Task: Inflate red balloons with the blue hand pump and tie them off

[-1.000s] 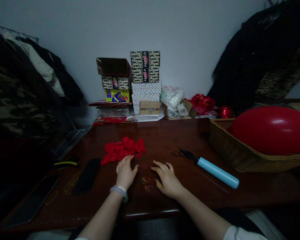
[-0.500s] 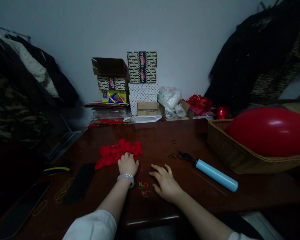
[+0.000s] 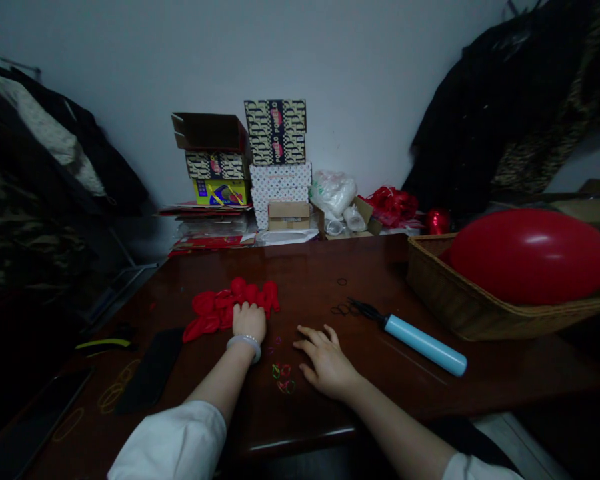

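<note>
A loose pile of limp red balloons (image 3: 205, 303) lies on the dark table, left of centre. My left hand (image 3: 250, 323) rests at the pile's near right edge, its fingers curled down onto a red balloon; the fingertips are hidden. My right hand (image 3: 329, 363) hovers low over or rests on the tabletop, fingers spread and holding nothing. Between the hands lie several small coloured rubber bands (image 3: 282, 387). To the right is a light blue hand pump (image 3: 425, 343) with a black nozzle, and black rubber bands (image 3: 342, 282) lie near its tip.
At the right, a wicker basket (image 3: 445, 303) holds a large inflated red balloon (image 3: 530, 257). On the left lie a dark flat pad (image 3: 150, 370), yellowish rubber bands (image 3: 111, 398) and a phone-like dark slab (image 3: 35, 427). Stacked boxes (image 3: 280, 187) stand against the wall.
My left hand's fingers have curled in more tightly at the balloon pile. The whole view has shifted slightly; my right hand keeps its place beside the coloured bands.
</note>
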Demonstrator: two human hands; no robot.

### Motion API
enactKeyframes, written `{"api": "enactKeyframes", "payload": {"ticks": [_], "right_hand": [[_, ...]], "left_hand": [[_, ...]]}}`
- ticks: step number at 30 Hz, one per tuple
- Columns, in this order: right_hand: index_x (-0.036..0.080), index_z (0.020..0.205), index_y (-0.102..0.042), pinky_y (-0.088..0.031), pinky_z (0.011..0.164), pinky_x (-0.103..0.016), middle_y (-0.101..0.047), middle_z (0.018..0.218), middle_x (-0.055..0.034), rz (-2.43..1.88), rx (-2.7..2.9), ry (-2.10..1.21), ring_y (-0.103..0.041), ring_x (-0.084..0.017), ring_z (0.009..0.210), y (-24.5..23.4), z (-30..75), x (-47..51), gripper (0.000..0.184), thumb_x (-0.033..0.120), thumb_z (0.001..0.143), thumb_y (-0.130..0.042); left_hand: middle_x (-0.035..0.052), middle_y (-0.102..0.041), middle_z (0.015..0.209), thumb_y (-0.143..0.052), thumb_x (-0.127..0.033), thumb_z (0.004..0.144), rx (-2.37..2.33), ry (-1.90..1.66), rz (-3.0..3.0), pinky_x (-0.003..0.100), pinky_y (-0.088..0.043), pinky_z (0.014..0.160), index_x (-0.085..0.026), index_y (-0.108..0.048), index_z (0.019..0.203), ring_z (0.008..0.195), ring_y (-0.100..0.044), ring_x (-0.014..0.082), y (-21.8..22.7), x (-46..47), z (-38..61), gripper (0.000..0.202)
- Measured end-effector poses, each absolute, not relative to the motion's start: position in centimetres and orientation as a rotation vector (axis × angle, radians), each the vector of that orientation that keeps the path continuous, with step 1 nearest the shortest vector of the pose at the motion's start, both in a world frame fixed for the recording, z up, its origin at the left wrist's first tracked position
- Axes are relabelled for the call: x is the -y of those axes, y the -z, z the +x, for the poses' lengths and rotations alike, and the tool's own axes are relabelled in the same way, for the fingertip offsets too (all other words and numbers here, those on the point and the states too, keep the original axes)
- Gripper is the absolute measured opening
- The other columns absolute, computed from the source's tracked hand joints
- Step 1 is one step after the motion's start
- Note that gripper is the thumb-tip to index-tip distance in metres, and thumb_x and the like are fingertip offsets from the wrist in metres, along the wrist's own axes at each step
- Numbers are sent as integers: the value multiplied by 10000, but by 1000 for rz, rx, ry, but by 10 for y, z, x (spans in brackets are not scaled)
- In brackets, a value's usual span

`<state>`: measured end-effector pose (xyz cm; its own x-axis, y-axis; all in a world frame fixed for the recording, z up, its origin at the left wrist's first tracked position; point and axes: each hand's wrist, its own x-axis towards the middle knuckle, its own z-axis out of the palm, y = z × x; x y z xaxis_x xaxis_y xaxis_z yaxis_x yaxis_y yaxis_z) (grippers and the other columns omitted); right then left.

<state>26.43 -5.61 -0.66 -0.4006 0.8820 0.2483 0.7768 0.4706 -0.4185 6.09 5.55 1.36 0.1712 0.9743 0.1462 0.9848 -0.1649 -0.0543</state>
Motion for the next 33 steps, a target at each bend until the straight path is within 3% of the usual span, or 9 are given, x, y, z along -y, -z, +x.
{"api": "enactKeyframes", "payload": {"ticks": [5,9,14,16,19,22,24,29,33], "right_hand": [[265,1238,-543,-120,1127,-550,-422,1444,-84,-1377,2272,-333,-405,-235,1309,8,266,56,433,257,808,-591],[265,1234,-548,-132,1123,-548,-437,1432,-83,-1379,2260,-315,-419,-236,1293,8,268,55,428,264,809,-598],[266,1231,-544,-148,1116,-545,-462,1409,-76,-1368,2235,-291,-436,-231,1278,7,269,54,421,259,813,-599],[267,1220,-546,-155,1112,-544,-490,1382,-74,-1344,2202,-276,-447,-230,1267,3,269,54,402,249,821,-590],[258,1154,-570,-219,1088,-511,-604,1216,-60,-1288,2094,-225,-524,-208,1161,-7,268,55,296,217,863,-530],[244,1049,-597,-344,984,-440,-656,967,-39,-1234,1934,-177,-586,-190,963,-22,267,60,197,224,912,-458],[240,1011,-602,-390,903,-398,-649,908,-37,-1187,1834,-176,-588,-192,900,-32,265,65,174,272,926,-453],[239,947,-608,-403,823,-360,-637,830,-15,-1097,1742,-218,-587,-181,815,-43,262,74,126,334,879,-559],[236,874,-642,-403,808,-352,-643,793,-5,-1184,1676,-284,-592,-168,775,-39,266,69,90,317,856,-607]], "left_hand": [[170,-676,967,-511,-231,812,2005,378,-2270,479,-295,915,-160,-690,841,1041,-538,333,-18,-55,59,195],[88,-691,825,-622,-269,763,2487,1209,-2176,412,-405,868,-185,-652,768,917,-620,267,-30,-66,55,89],[75,-702,890,-491,-204,864,2602,1801,-2064,231,-493,638,-153,-584,1096,728,-665,123,-56,-66,61,255],[80,-701,882,-530,-165,845,2679,2408,-1942,192,-488,592,-145,-602,1056,694,-669,103,-69,-51,66,225],[84,-708,900,-592,-169,827,2745,2843,-1908,180,-508,608,-152,-629,952,732,-686,111,-83,-17,74,132],[99,-716,936,-635,-195,815,2803,2910,-1946,197,-526,630,-152,-632,921,754,-694,130,-88,18,85,114],[101,-720,902,-650,-198,805,2818,2864,-2061,212,-534,647,-146,-634,913,758,-698,144,-84,35,93,121],[81,-721,797,-735,-262,729,2719,2639,-2349,221,-534,663,-121,-658,848,696,-683,138,-64,53,112,201],[86,-727,840,-749,-352,709,2635,2661,-2438,252,-539,731,-121,-695,883,736,-685,150,-58,57,119,294]]}}
